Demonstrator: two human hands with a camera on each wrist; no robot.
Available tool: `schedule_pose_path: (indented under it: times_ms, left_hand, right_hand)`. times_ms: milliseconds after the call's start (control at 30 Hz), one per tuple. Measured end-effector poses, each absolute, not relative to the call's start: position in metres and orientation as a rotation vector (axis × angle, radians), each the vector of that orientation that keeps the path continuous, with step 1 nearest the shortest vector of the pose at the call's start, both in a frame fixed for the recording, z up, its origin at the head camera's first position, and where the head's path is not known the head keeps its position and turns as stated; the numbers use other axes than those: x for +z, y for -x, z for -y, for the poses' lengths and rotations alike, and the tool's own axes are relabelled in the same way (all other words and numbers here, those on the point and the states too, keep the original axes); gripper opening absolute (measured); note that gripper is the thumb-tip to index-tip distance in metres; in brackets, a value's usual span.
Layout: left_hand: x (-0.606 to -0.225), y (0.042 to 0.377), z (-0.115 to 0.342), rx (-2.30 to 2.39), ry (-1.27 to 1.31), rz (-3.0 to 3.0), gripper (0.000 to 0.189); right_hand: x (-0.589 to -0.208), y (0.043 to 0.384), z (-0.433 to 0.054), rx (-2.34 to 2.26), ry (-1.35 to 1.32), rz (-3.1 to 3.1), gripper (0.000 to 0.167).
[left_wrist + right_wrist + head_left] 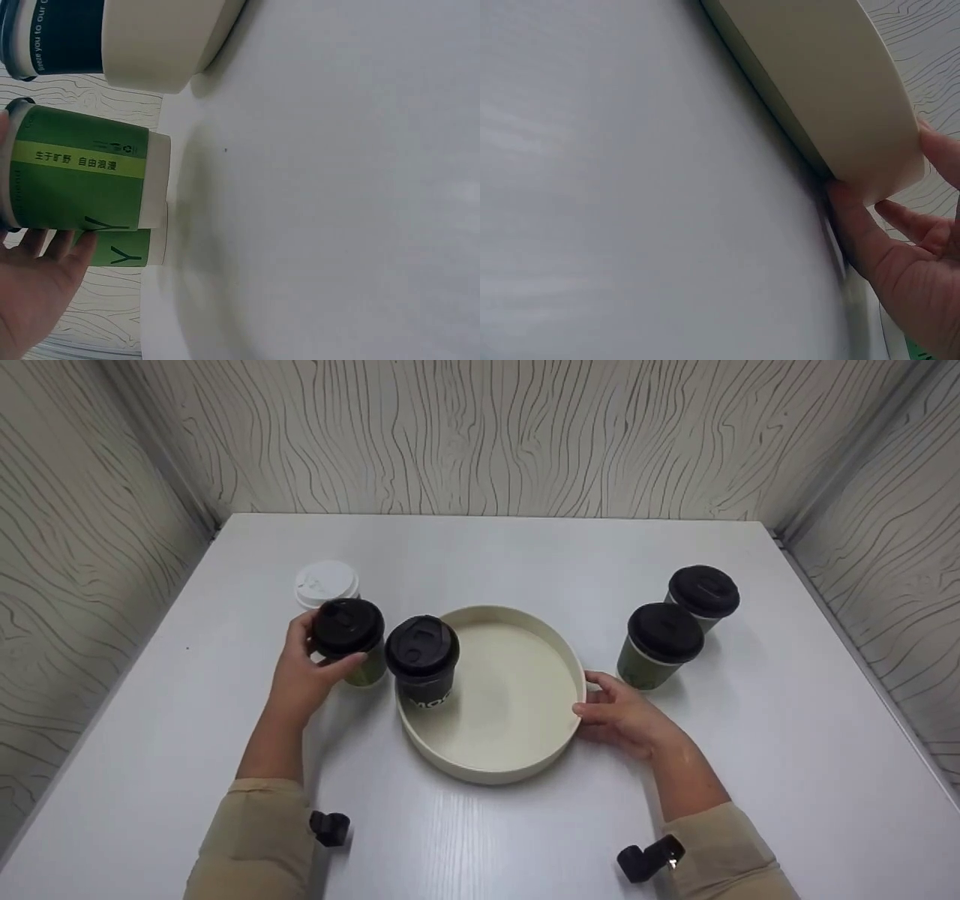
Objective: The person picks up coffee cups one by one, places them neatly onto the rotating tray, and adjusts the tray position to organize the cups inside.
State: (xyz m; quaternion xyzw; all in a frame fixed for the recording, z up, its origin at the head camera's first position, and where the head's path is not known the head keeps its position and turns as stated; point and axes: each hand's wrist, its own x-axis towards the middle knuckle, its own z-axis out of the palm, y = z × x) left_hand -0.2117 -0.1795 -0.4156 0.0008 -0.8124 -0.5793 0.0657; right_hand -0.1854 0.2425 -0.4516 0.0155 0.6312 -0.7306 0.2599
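In my left hand [306,675] is a green paper coffee cup [366,666] with a black lid, thumb on the near side and fingers around the far side. The left wrist view shows the green coffee cup [82,176] upright, its base close over the table. A dark coffee cup [424,660] with a black lid and white letters stands in the left part of a round cream tray [517,682]. My right hand [628,718] pinches the tray's right rim, and the right wrist view shows fingers [855,225] against the tray's outer wall.
Behind the green cup stands a cup with a white lid [327,583]. Right of the tray are two more black-lidded cups, a green one [649,660] in front and another [703,592] behind it. Patterned panels [480,442] enclose the white table [480,559].
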Motion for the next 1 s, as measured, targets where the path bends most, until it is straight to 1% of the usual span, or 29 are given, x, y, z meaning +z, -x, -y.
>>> schedule_pose_path:
  times_ms: [633, 867, 1000]
  left_hand:
    - [-0.4103, 0.2065, 0.18, -1.761, -0.002, 2.448, 0.086]
    - [-0.4123, 0.2076, 0.183, -1.754, 0.02, 2.428, 0.087]
    - [-0.4119, 0.2072, 0.1836, -1.753, 0.027, 2.424, 0.087]
  right_hand:
    - [-0.4501, 0.1777, -0.2389, -1.854, 0.01, -1.818, 0.082]
    - [-0.4489, 0.1758, -0.2395, -1.845, 0.015, -1.803, 0.082]
    - [-0.4481, 0.1776, -0.243, -1.842, -0.001, -1.815, 0.08]
